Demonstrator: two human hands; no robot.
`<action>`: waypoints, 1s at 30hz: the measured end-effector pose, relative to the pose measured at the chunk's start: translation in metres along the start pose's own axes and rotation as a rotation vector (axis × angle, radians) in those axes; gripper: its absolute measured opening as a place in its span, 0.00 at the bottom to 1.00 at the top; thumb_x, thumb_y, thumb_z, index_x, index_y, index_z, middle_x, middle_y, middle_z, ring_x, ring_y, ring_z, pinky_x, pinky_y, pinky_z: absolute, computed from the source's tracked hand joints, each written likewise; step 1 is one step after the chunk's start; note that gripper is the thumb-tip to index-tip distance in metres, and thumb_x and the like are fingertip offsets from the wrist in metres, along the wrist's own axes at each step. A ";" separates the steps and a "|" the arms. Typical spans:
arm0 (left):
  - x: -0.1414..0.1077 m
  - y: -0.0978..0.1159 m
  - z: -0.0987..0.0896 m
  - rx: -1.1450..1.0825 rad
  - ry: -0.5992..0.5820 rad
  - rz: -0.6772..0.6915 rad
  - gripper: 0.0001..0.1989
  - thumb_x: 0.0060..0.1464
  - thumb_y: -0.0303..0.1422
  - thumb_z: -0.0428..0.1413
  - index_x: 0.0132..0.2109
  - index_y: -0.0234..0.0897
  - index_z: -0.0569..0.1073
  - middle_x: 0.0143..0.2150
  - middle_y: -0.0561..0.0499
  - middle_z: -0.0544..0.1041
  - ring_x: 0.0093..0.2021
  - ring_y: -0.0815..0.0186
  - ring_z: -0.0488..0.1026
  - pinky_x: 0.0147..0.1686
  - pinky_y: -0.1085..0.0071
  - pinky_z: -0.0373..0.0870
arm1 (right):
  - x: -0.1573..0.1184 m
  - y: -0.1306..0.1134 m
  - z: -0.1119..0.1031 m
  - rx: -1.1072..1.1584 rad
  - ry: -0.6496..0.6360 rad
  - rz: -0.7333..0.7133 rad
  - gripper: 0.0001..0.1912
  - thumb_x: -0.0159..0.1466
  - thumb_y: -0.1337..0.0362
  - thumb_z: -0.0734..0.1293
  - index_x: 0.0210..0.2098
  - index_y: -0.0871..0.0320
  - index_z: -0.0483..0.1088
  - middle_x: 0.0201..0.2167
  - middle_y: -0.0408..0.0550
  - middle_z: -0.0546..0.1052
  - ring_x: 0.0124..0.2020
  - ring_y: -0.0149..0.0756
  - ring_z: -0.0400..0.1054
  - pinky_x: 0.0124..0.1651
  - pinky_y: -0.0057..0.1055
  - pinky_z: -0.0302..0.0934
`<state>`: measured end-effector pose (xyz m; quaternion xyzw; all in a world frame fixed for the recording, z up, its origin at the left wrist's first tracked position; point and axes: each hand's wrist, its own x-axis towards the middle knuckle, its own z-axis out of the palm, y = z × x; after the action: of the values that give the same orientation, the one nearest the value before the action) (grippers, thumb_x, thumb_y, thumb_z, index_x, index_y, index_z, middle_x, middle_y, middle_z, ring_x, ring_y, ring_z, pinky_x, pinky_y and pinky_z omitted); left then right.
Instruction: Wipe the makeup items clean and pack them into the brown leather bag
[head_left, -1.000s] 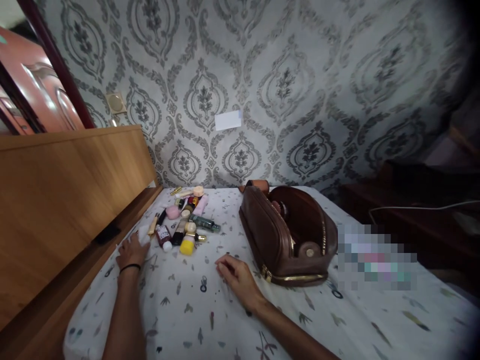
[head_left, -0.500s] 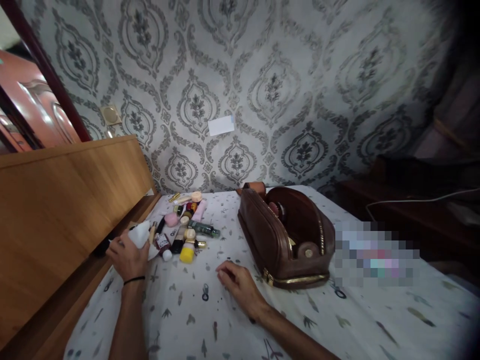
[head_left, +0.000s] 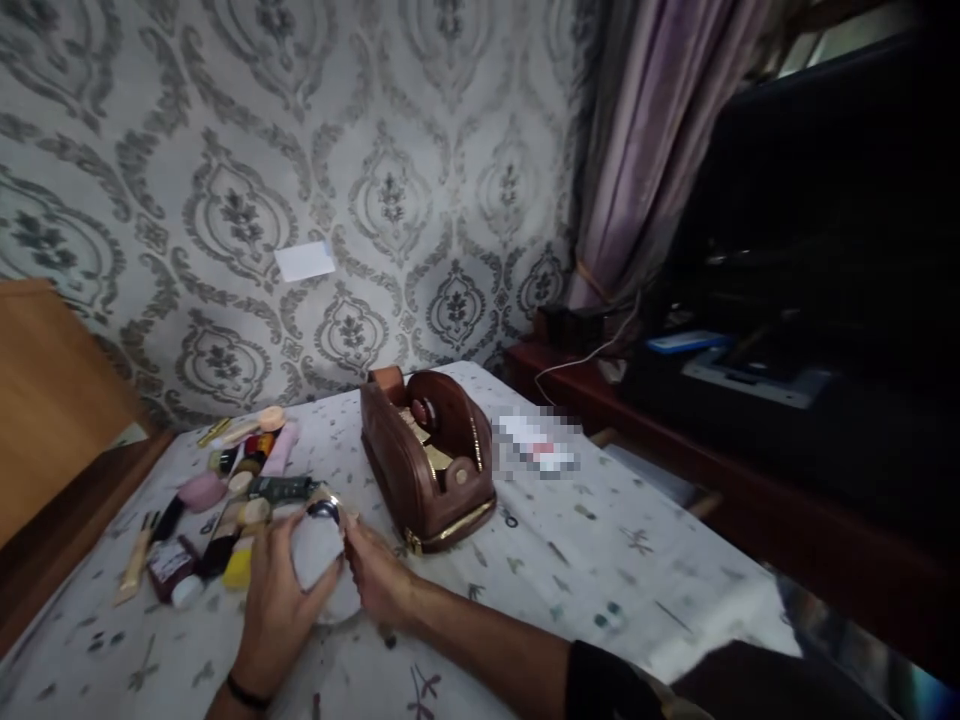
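Between my hands, over the front of the bed, is a soft-looking white item (head_left: 316,552) with a dark shiny part and a gold-coloured edge at its top; its exact kind is blurred. My left hand (head_left: 279,585), a black band at the wrist, grips it from the left. From the right, my right hand (head_left: 381,575) closes on its side. Just beyond my left hand lie cosmetics: a yellow-capped bottle (head_left: 238,568), a dark red bottle with a white cap (head_left: 171,570), a dark green tube (head_left: 281,488) and a pink sponge-like piece (head_left: 202,490).
An unzipped brown leather bag (head_left: 386,470) stands right of the cosmetics, with gold-coloured items inside. A pixelated patch (head_left: 540,442) covers something beside it. Brushes (head_left: 135,565) lie at the left. A wooden board (head_left: 56,380) borders the left; a dark red ledge (head_left: 555,375) runs along the right.
My left hand has brought the white item from the left edge toward the middle. My right hand has joined it there. The view has turned right, showing the curtain and dark screen.
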<state>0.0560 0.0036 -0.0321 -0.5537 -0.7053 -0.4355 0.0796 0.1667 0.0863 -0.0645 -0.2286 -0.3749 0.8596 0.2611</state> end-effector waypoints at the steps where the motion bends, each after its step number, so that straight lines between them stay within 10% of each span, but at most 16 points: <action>1: -0.003 0.002 0.005 0.032 -0.031 0.058 0.30 0.51 0.48 0.57 0.55 0.36 0.64 0.50 0.42 0.68 0.53 0.48 0.66 0.54 0.46 0.64 | 0.001 -0.001 -0.001 -0.007 0.080 0.043 0.34 0.51 0.33 0.67 0.42 0.55 0.70 0.24 0.37 0.66 0.21 0.26 0.51 0.25 0.26 0.46; 14: -0.007 0.000 0.004 -0.036 0.007 -0.004 0.27 0.58 0.49 0.49 0.57 0.35 0.61 0.52 0.39 0.69 0.56 0.48 0.66 0.56 0.49 0.63 | -0.009 -0.010 0.007 0.056 -0.055 -0.013 0.33 0.43 0.34 0.73 0.31 0.58 0.71 0.18 0.34 0.61 0.19 0.24 0.50 0.24 0.23 0.46; 25: 0.004 -0.011 -0.004 -0.117 0.021 -0.147 0.17 0.61 0.43 0.45 0.47 0.35 0.69 0.38 0.45 0.75 0.41 0.57 0.72 0.42 0.62 0.69 | -0.020 -0.016 0.004 -0.060 -0.319 -0.024 0.31 0.54 0.41 0.71 0.49 0.55 0.72 0.30 0.43 0.74 0.28 0.30 0.66 0.32 0.29 0.64; 30: 0.007 -0.019 -0.006 -0.148 0.079 -0.163 0.16 0.60 0.34 0.45 0.53 0.35 0.66 0.49 0.44 0.74 0.49 0.59 0.71 0.49 0.62 0.66 | -0.021 -0.014 0.002 -0.078 -0.340 -0.018 0.31 0.52 0.50 0.76 0.51 0.55 0.70 0.38 0.45 0.76 0.36 0.34 0.71 0.38 0.32 0.67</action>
<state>0.0350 0.0043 -0.0344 -0.4814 -0.7102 -0.5128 0.0308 0.1856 0.0804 -0.0486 -0.0864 -0.4490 0.8683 0.1924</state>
